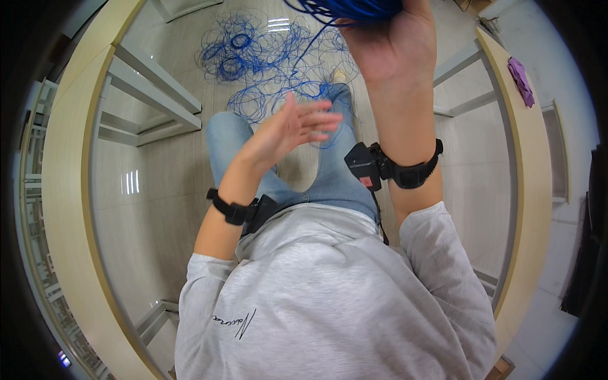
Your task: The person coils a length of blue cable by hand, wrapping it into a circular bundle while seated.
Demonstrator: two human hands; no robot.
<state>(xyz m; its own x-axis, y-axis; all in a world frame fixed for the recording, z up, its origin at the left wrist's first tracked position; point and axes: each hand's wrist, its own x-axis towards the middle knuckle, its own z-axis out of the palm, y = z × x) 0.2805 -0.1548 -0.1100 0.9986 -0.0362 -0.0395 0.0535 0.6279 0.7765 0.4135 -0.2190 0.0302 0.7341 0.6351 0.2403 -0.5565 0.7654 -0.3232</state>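
Observation:
At the top edge of the head view, a thick bundle of blue cord point(356, 10) is held in my raised right hand point(389, 47), whose fingers are partly cut off by the frame. From the bundle a strand runs down to a loose tangle of blue cord point(232, 52) on the floor. My left hand point(304, 123) is blurred, its fingers apart and nothing in them; it is over the gap between my knees, in front of the lower part of the tangle. Each forearm wears a black strap with a black device.
A pale wooden table point(66, 190) with grey metal legs stands on the left, another table point(527, 190) on the right. A purple cloth point(521, 81) lies on the right one. The tangle reaches my foot in a light shoe point(339, 76). Shelves point(35, 175) line the far left.

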